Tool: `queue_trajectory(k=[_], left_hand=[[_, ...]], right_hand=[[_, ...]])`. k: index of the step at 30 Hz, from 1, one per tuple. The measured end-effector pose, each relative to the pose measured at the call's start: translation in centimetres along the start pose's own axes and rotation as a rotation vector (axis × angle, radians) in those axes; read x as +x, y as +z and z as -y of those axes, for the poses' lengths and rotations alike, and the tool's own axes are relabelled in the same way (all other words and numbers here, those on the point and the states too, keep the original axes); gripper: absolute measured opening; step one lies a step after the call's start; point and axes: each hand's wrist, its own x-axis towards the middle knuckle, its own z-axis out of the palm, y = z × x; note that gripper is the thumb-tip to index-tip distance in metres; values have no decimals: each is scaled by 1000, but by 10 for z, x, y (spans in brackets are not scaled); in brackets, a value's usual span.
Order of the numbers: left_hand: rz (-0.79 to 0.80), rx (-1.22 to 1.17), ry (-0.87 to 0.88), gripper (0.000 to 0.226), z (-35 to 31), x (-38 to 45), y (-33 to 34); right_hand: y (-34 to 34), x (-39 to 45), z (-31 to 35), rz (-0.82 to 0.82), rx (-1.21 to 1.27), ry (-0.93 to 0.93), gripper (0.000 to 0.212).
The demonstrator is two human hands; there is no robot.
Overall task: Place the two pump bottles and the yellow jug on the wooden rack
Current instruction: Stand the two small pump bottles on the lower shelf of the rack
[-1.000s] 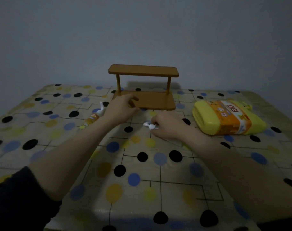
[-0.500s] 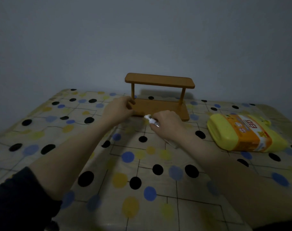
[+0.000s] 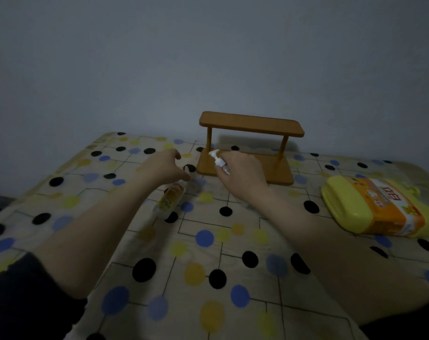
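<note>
A two-level wooden rack (image 3: pixel 251 123) stands at the back of the table, both shelves bare. My right hand (image 3: pixel 243 175) is closed around a pump bottle whose white pump head (image 3: pixel 217 159) sticks out in front of the rack's lower shelf. A second pump bottle (image 3: pixel 170 198), with an orange and yellow label, lies on its side on the cloth. My left hand (image 3: pixel 163 168) hovers just above its far end, fingers apart and curled, holding nothing. The yellow jug (image 3: pixel 370 207) with an orange label lies flat at the right.
A cloth with black, blue and yellow dots (image 3: pixel 208 253) covers the table. A plain grey wall rises close behind the rack. The table's left edge drops away near the left side of the view.
My right hand has lifted its pump bottle up to the rack's lower shelf. My left hand has come off the rack's left post, and the second bottle now shows beneath it.
</note>
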Motion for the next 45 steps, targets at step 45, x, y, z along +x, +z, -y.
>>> queue_trajectory(k=[45], left_hand=[[-466, -564, 291, 41, -55, -10, 73]], right_hand=[[18, -10, -31, -351, 337, 388, 19]])
